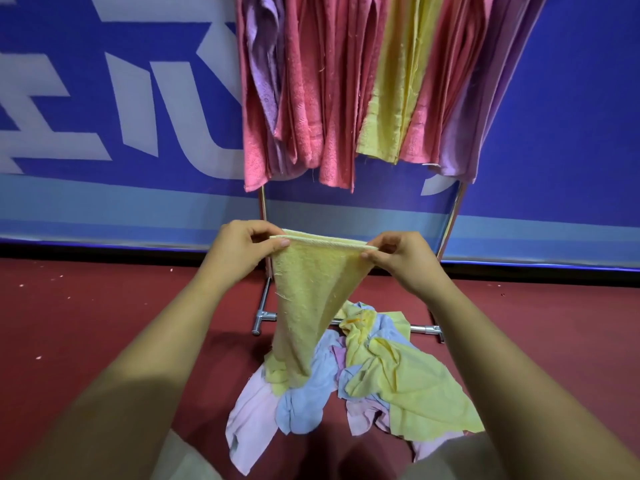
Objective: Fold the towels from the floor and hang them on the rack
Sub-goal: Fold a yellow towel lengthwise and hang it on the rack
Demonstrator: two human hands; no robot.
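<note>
A yellow towel (308, 299) hangs doubled between my hands, its lower end trailing down to the pile. My left hand (242, 249) pinches its top left corner and my right hand (403, 259) pinches the top right corner, so the upper edge is stretched level. Below lies a heap of loose towels (374, 379) in yellow, light blue, pink and lilac on the red floor. The metal rack (450, 223) stands behind, with several pink, purple and yellow towels (346, 81) hung side by side over its top.
A blue banner wall (104, 116) with white lettering runs behind the rack. The rack's chrome feet (263, 317) rest on the red floor (86, 306) just beyond the heap. My knees show at the bottom edge.
</note>
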